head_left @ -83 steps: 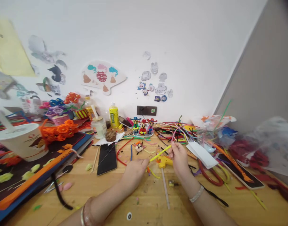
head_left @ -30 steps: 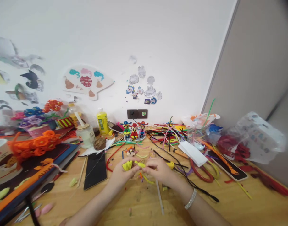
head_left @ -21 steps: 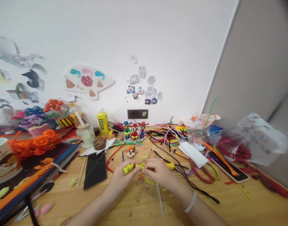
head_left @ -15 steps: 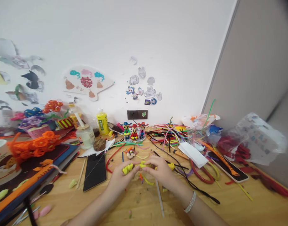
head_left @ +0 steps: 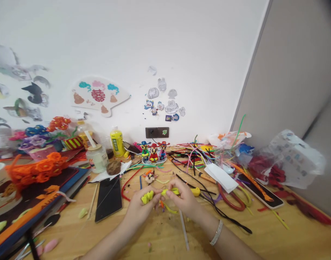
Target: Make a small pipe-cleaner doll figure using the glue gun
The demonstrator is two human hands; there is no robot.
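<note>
My left hand [head_left: 142, 209] is closed around a yellow fuzzy pipe cleaner [head_left: 147, 197], whose coiled part bulges out over the side of the fist. My right hand [head_left: 183, 196] pinches beside it, thumb and forefinger at the yellow strand between the hands. How the strand runs inside the fingers is partly hidden. Just past the right knuckles lies a yellow tool [head_left: 196, 191], mostly covered by the hand. A small doll-like head [head_left: 149, 176] sits behind the hands, and a pale thin stick [head_left: 184, 230] lies on the table below them.
Three small figurines [head_left: 154, 153] stand at the back on a base. A black phone [head_left: 109, 198] lies to the left, with a glass jar [head_left: 97, 159] behind it. Many pipe cleaners [head_left: 194, 159], red-handled scissors [head_left: 233, 202] and a second phone [head_left: 263, 193] spread out rightward.
The fingers of my right hand have shifted and bent more, showing more yellow beside them. My left hand keeps its hold on the coiled pipe cleaner. The view has moved slightly.
</note>
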